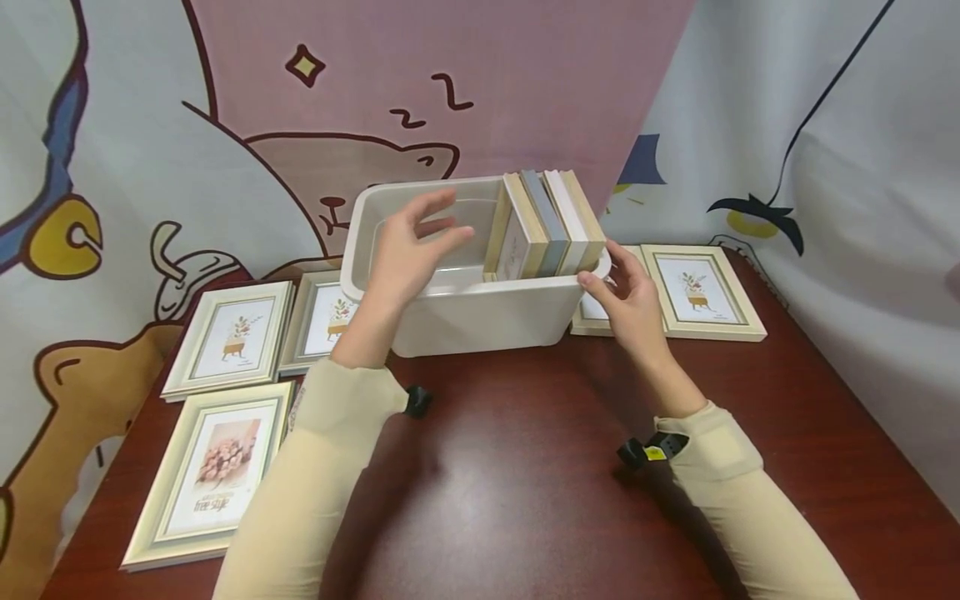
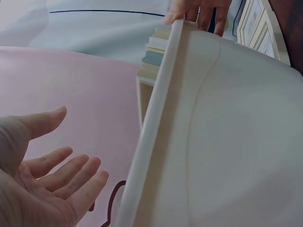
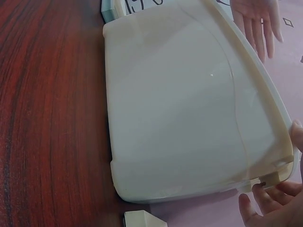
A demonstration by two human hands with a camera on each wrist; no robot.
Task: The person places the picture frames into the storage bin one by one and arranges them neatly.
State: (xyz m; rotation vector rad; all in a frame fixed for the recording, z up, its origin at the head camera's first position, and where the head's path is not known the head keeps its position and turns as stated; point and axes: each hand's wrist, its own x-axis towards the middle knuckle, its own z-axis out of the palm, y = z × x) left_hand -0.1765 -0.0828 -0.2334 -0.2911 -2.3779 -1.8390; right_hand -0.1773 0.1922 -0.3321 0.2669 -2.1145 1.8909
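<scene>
A white plastic storage bin [image 1: 480, 321] stands at the back of the table. Several picture frames [image 1: 553, 229] are packed upright at its right end, with beige, grey and white edges showing. My right hand [image 1: 628, 292] grips the bin's right front corner, thumb on the rim and fingers curled under it, as the right wrist view also shows. Over the bin's left part hovers my left hand [image 1: 408, 250], fingers spread and holding nothing. In the left wrist view this left hand [image 2: 52, 184] is apart from the bin's rim [image 2: 151, 118].
On the left lie a flower-photo frame [image 1: 225, 467], a plant-print frame [image 1: 234, 340] and another frame [image 1: 322, 321] partly behind my arm. Right of the bin lies a plant-print frame [image 1: 697, 292], beside one partly hidden. A patterned cloth [image 1: 525, 83] hangs behind the table.
</scene>
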